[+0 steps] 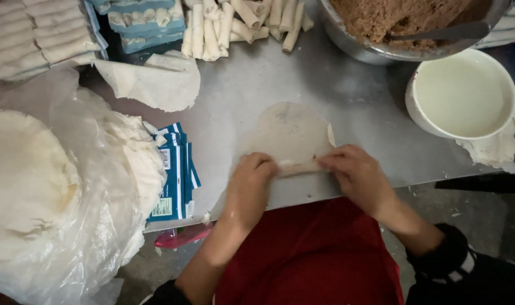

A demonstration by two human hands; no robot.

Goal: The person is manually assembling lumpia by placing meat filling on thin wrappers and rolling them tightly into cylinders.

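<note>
Both hands are curled onto the near edge of a thin round wrapper (291,135) lying flat on the steel worktop (359,96): the left hand (251,183) and right hand (356,175) each press their fingertips on a narrow rolled section (300,167) between them, fingers bent over it rather than spread. The wrapper looks paper-thin, limp and likely to tear, so it seems best held at the rolled edge with light, even pressure from both ends. The worktop is dull, scuffed metal. On it sit a white bowl (466,96) of pale liquid, a metal bowl (376,51) of brown filling, finished rolls (235,25), a bag of stacked wrappers (48,186) and blue packets (175,175). Below is a bare concrete floor (483,214)
</note>
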